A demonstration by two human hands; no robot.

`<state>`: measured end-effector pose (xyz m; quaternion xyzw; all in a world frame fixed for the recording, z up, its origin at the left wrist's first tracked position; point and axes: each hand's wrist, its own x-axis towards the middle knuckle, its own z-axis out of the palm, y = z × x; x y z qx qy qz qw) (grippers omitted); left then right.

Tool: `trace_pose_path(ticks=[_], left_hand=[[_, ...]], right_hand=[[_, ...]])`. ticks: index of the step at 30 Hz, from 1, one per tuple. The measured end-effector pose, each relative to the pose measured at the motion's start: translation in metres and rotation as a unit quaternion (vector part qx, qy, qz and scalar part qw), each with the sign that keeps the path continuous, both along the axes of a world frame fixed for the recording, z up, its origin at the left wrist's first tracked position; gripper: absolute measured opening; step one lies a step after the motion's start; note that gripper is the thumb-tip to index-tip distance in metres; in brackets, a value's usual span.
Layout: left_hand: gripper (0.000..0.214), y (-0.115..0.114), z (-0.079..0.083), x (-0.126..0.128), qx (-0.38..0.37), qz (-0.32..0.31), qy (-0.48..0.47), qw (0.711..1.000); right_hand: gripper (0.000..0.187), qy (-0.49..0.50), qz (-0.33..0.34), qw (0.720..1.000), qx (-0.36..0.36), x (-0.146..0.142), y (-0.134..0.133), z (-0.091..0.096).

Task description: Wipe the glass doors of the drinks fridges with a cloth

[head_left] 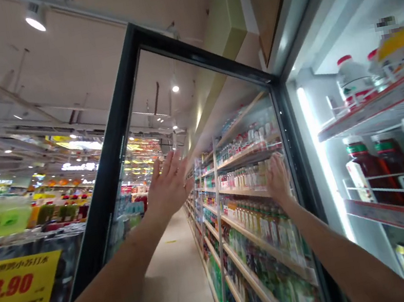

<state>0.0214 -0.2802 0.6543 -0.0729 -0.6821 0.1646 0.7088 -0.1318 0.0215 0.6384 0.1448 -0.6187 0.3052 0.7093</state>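
Note:
A tall glass fridge door with a black frame (114,140) stands swung open in front of me. My left hand (169,185) is raised with its fingers spread, flat against the glass near the door's middle. My right hand (277,175) lies open against the glass close to the hinge side, fingers pointing up. Neither hand holds anything. Through the glass I see a supermarket aisle and long shelves of drink bottles (252,215).
The open fridge (374,105) on my right holds white jugs, dark juice bottles (361,169) and cans on wire shelves. A yellow price sign reading 8.90 (16,285) hangs at the left over stacked goods. The aisle floor (179,290) runs ahead.

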Motion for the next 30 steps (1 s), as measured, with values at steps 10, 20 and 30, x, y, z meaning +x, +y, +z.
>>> trace_pose_path(ticks=[10,20,30], left_hand=[[0.049,-0.001,-0.003,-0.001,0.004,0.001,-0.003,1.0],[0.052,-0.002,-0.013,-0.002,0.006,-0.003,-0.001,1.0],[0.058,0.0,-0.022,-0.004,0.026,0.003,-0.02,0.999]], right_hand=[[0.056,0.089,0.004,0.978,0.19,0.01,-0.051,-0.032],[0.056,0.103,-0.005,0.985,0.138,0.018,-0.054,-0.035],[0.055,0.11,-0.017,0.993,0.035,0.013,-0.048,-0.018]])
